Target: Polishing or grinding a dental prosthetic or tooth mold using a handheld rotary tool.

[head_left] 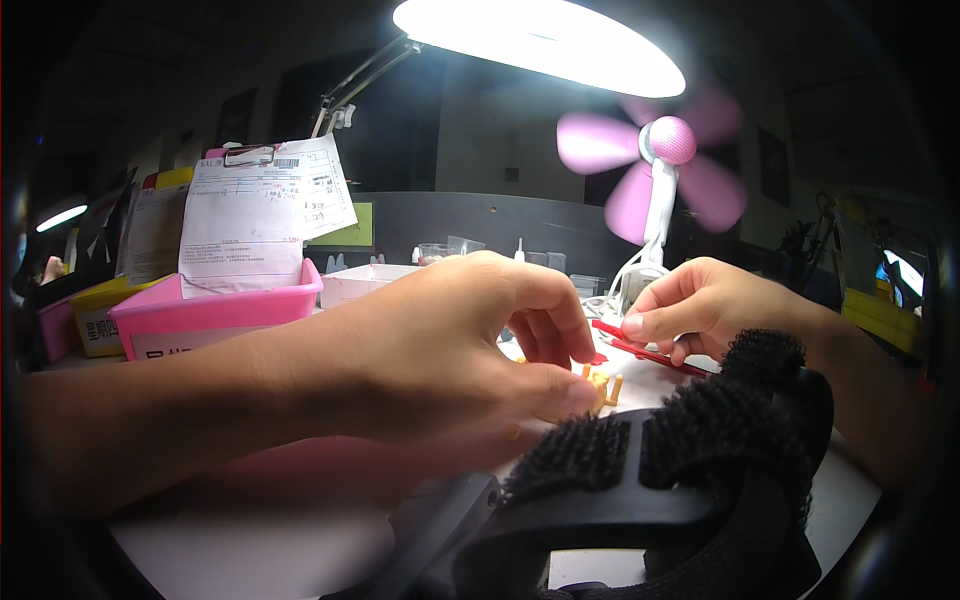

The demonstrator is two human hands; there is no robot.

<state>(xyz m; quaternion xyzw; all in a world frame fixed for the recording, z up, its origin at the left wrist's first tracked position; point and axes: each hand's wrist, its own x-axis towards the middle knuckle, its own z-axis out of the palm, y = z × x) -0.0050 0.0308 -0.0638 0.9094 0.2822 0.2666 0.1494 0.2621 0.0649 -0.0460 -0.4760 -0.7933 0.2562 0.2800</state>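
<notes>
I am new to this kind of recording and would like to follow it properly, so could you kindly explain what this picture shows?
There is no machine at work here: these are a person's own bare hands. A camera worn on the head, looking down, took this picture; its wide lens bends straight edges near the rim.

The left hand reaches in from the left, its thumb and fingers around a small yellow piece. The right hand seems to pinch a thin red item; I cannot tell exactly what it is.

On the white table stand a pink bin with papers and a pink fan. A bright lamp hangs above. The black object in front has fuzzy pads.
</notes>
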